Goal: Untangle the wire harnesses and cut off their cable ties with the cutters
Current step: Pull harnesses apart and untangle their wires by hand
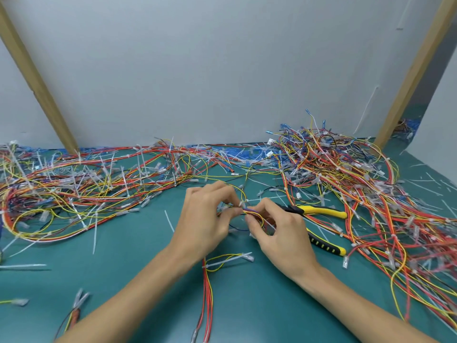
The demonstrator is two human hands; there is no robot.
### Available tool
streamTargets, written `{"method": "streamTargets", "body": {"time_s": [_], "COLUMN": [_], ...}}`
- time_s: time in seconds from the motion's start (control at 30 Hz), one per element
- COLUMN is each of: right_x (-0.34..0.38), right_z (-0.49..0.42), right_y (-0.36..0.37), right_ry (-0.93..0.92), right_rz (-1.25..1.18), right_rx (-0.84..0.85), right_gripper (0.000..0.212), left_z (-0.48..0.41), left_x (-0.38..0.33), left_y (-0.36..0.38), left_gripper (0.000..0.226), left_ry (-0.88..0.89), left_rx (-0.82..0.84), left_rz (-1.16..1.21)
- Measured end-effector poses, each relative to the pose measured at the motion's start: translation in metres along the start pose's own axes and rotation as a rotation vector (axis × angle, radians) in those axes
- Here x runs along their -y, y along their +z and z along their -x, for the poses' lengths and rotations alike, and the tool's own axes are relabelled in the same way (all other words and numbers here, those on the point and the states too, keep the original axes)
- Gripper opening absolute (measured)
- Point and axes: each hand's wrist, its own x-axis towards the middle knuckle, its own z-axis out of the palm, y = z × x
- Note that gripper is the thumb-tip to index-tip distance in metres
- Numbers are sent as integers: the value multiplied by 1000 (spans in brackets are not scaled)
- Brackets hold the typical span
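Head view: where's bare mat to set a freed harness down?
Best bare patch: green mat between the left wire pile and the left forearm, only stray cut ties. A smaller one lies between the forearms, right of the red-yellow strand. Crowded: right wire pile and the cutters by the right hand.

No text, label, brand, number or sign can be read anywhere in this view; nothing legible shows.
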Motion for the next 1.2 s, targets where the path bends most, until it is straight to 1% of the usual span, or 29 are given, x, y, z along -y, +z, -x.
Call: {"method": "streamTargets", "body": {"time_s": [0.03,0.07,0.13,0.17,0.2,0.27,0.33,0.43,0.5,0.57,0.63,0.77,0.87,0.93,1.0,1.07,1.13,1.2], "right_x": [0,1,3,5,6,6,5,3,3,3,2,1,0,1,1,-1,-4,-5], "right_z": [0,0,1,2,3,6,7,4,2,1,0,0,1,1,0,-1,-3,-6], "right_y": [0,0,-1,0,1,5,6,5,5,4,4,4,4,4,3,1,0,-2], "right_ry": [-18,-39,-75,-119,-181,-282,-281,-254,-271,-288,-295,-310,-321,-295,-213,-100,-3,58], "right_rz": [74,187,346,369,369,325,239,148,111,77,56,39,39,9,-84,-210,-303,-364], "right_rx": [-20,-60,-134,-153,-157,-151,-149,-176,-183,-181,-177,-164,-144,-142,-151,-168,-181,-171], "right_gripper": [11,19,40,41,35,17,9,13,17,18,17,16,14,15,21,22,18,18], "left_z": [2,5,12,16,20,24,25,23,22,22,22,22,21,22,22,22,23,23], "left_x": [-1,-1,0,1,3,6,8,5,4,4,6,8,8,9,10,14,17,17], "left_y": [3,7,15,18,20,23,23,22,23,24,26,29,30,32,32,32,33,32], "left_gripper": [14,15,14,11,9,7,6,6,12,17,16,18,15,10,5,12,16,12], "left_ry": [29,32,3,-10,-16,16,78,149,187,226,252,255,237,211,145,106,110,60], "left_rx": [-5,-11,-35,-49,-58,-74,-94,-126,-154,-171,-174,-147,-110,-56,29,93,87,66], "left_rz": [-72,-120,-141,-127,-110,-119,-168,-214,-243,-279,-303,-312,-286,-237,-111,-15,-23,43]}}
